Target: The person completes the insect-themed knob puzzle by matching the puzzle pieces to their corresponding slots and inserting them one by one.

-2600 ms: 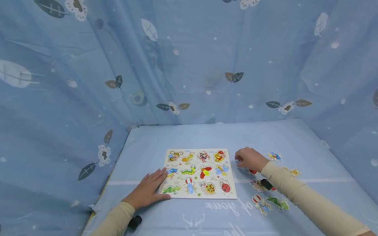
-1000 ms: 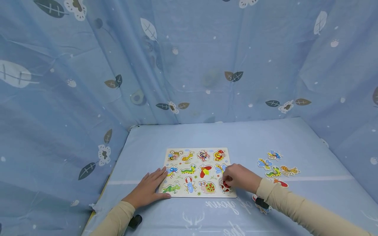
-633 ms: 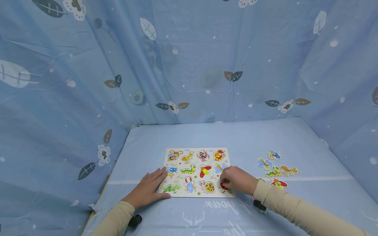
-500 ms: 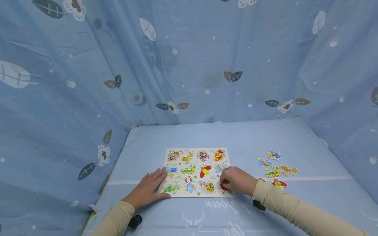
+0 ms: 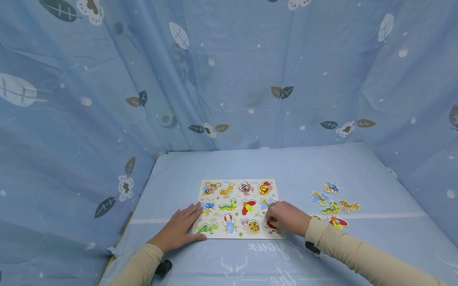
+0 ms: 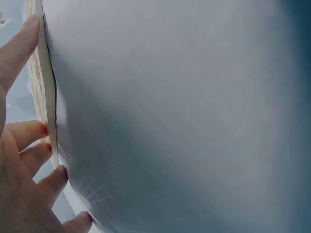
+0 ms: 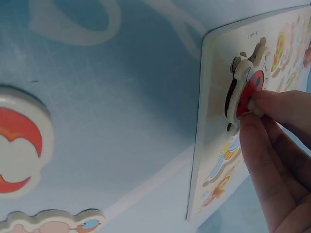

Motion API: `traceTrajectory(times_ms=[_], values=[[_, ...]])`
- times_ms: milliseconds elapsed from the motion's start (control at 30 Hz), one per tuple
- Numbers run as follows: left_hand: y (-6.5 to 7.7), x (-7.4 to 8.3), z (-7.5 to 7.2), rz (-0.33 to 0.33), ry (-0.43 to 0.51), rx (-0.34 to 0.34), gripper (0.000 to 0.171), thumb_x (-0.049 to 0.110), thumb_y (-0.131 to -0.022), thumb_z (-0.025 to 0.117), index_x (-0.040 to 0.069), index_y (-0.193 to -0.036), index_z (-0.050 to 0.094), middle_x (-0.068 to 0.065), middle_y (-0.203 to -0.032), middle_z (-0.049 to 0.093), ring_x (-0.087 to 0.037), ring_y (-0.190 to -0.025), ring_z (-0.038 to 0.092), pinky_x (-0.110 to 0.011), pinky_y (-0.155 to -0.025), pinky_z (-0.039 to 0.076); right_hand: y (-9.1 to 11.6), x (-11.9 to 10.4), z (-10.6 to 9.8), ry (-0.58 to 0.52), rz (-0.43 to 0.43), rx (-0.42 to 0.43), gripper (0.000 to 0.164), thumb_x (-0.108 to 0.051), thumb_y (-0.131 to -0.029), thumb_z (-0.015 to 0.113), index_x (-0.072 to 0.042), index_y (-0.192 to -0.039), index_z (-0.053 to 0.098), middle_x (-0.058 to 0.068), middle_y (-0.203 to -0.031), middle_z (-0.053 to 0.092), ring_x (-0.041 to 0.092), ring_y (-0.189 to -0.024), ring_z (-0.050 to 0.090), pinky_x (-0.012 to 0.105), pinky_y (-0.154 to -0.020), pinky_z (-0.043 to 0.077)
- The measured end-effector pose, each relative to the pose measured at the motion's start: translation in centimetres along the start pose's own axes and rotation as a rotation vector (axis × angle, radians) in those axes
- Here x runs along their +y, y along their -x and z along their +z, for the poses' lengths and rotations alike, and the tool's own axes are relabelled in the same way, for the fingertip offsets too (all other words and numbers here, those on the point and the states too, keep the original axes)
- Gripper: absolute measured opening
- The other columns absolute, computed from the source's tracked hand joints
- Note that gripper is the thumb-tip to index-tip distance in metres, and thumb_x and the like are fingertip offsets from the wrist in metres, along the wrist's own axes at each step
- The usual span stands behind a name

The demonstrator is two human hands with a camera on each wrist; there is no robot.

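Note:
A pale wooden puzzle board [image 5: 232, 237] with insect-shaped places lies on the table in the head view. My left hand [image 5: 182, 229] rests over its left edge, fingers spread and thumb at the near corner. In the left wrist view, fingertips [image 6: 53, 182] touch the board's edge [image 6: 51, 92]. At the lower right corner of the board, my right hand [image 5: 289, 218] pinches a red ladybug puzzle piece [image 7: 253, 87] between thumb and fingers. The piece sits tilted over its ladybug-shaped place, with a dark gap showing at one side in the right wrist view.
Several loose insect pieces lie right of the board, among them a caterpillar piece [image 5: 331, 207], a red-winged piece [image 5: 337, 222] and a blue-winged piece [image 5: 319, 198]. A piece with red pincers [image 7: 19, 141] lies near my right wrist. Patterned blue cloth [image 5: 229, 79] hangs behind the table.
My right hand has come left from beside the loose pieces to the board's lower right corner, now pinching the ladybug piece. Lately it has shifted only slightly. My left hand has stayed put.

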State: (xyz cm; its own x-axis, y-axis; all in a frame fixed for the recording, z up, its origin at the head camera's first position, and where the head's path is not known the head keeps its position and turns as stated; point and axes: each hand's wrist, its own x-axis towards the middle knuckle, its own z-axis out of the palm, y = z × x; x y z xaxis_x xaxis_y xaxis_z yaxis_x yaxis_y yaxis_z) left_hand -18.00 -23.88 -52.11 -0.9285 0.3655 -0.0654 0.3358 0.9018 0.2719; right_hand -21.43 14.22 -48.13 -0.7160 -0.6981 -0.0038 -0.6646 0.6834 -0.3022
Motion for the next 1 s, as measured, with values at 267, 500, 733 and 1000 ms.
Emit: traceTrajectory(times_ms=[267, 500, 733, 1000], values=[[-0.08, 0.05, 0.15, -0.012, 0.013, -0.015, 0.103, 0.082, -0.075, 0.054, 0.023, -0.155, 0.029, 0.006, -0.163, 0.022, -0.024, -0.151, 0.021, -0.062, -0.120, 0.019, -0.29, 0.07, -0.07, -0.019, 0.028, -0.021, 0.012, -0.003, -0.080, 0.075, -0.015, -0.078, 0.076, -0.011, -0.072, 0.067, -0.001, -0.064, 0.052, 0.016, -0.058, 0.049], [0.04, -0.08, -0.04, 0.001, 0.006, -0.001, 0.101, 0.081, -0.076, 0.054, 0.024, -0.155, 0.028, 0.007, -0.163, 0.021, -0.024, -0.150, 0.021, -0.062, -0.120, 0.019, -0.51, 0.06, -0.56, -0.089, 0.080, -0.082, 0.010, -0.006, -0.079, 0.079, -0.016, -0.077, 0.076, -0.012, -0.073, 0.067, -0.001, -0.065, 0.054, 0.018, -0.060, 0.052], [0.00, -0.11, -0.04, -0.001, 0.013, -0.008, 0.101, 0.082, -0.075, 0.053, 0.025, -0.155, 0.026, 0.009, -0.163, 0.019, -0.023, -0.151, 0.020, -0.061, -0.121, 0.017, -0.86, 0.52, -0.62, -0.043, 0.013, -0.082, 0.014, -0.005, -0.081, 0.076, -0.017, -0.077, 0.076, -0.013, -0.072, 0.066, -0.001, -0.063, 0.052, 0.016, -0.058, 0.049], [-0.01, -0.13, 0.06, -0.005, 0.008, -0.008, 0.102, 0.083, -0.075, 0.053, 0.026, -0.155, 0.026, 0.010, -0.163, 0.019, -0.022, -0.151, 0.020, -0.061, -0.121, 0.017, -0.89, 0.85, -0.81, -0.001, -0.054, -0.134, 0.019, 0.000, -0.081, 0.073, -0.019, -0.076, 0.075, -0.014, -0.073, 0.064, 0.000, -0.063, 0.049, 0.014, -0.056, 0.045]])
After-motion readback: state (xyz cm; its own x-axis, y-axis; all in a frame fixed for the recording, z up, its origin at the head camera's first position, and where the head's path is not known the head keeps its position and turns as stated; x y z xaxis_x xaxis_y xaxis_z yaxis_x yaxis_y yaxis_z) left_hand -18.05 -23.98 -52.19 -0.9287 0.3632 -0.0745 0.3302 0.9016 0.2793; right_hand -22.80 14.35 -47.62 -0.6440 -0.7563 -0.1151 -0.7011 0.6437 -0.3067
